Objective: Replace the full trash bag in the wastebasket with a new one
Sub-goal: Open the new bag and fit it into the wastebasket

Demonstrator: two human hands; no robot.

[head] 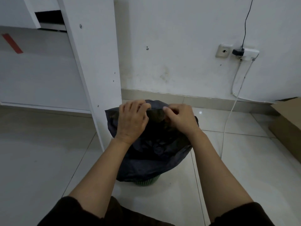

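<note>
Black trash bag (151, 154) sits in the green wastebasket (145, 182) on the tiled floor (241, 168), draped over the rim so only the basket's ribbed lower edge shows. Basket stands just beside a white panel (96, 62), near the wall (179, 38). Left hand (132, 121) and right hand (178, 119) are both at the bag's far top edge, close together. Each hand's fingers are curled and pinching the plastic there. Wall outlet (224, 51) with black plug (237, 52) and a white cable (228, 121) hanging to the floor on the right; cardboard box (288, 124) at far right.
</note>
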